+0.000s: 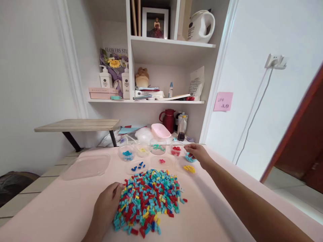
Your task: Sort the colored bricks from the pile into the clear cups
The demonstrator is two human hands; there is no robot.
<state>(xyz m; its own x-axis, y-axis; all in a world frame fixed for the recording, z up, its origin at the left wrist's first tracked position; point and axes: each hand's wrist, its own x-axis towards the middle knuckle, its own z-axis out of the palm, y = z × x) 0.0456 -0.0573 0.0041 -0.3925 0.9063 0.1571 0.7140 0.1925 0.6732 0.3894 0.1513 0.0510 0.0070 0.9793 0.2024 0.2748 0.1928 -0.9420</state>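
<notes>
Right hand point(200, 154)'s at the light-blue toy bricks point(190, 159), fingers point(191, 147) bunched narrow. Left hand point(107, 200)'s curled beside the mixed brick pile point(151, 198). Can't tell if either's holding anything.

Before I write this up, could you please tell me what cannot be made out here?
Head view:
Anything inside the left hand: hidden by the hand itself.
Anything in the right hand: too small and blurred.
Part of the light-blue bricks: hidden behind that hand.
Lower writing on the pink note: too small.
Dark object: cut off by the left edge.
</notes>
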